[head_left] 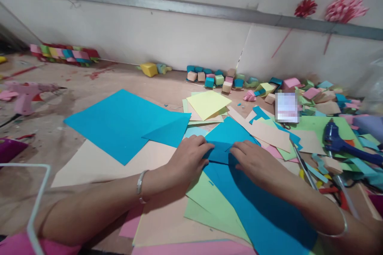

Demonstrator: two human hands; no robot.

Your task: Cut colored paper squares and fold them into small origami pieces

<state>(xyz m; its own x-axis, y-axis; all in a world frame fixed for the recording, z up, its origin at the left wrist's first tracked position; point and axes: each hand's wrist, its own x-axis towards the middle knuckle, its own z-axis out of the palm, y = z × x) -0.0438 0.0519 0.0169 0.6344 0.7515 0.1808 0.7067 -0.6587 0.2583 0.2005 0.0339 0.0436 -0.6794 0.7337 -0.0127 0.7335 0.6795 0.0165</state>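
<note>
A small piece of blue paper (pixel 220 152) is pinched between my two hands, with a dark fold or gap along its near edge. My left hand (pixel 189 158) has its fingers closed on the left end. At the other end, my right hand (pixel 254 162) grips it with curled fingers, the fingertips partly hidden. Below lies a long blue sheet (pixel 263 219), over green sheets (pixel 220 199) and a peach sheet (pixel 167 223). Another large blue sheet (pixel 122 123) lies to the left, and a pale yellow sheet (pixel 208 103) is beyond my hands.
On the right are a blue glue gun (pixel 333 135), a pen-like tool (pixel 303 163) and many paper scraps. A pink glue gun (pixel 25 95) lies at left. Small folded paper boxes (pixel 209 81) line the wall, and paper flowers (pixel 345 8) hang from the metal rail (pixel 167 6).
</note>
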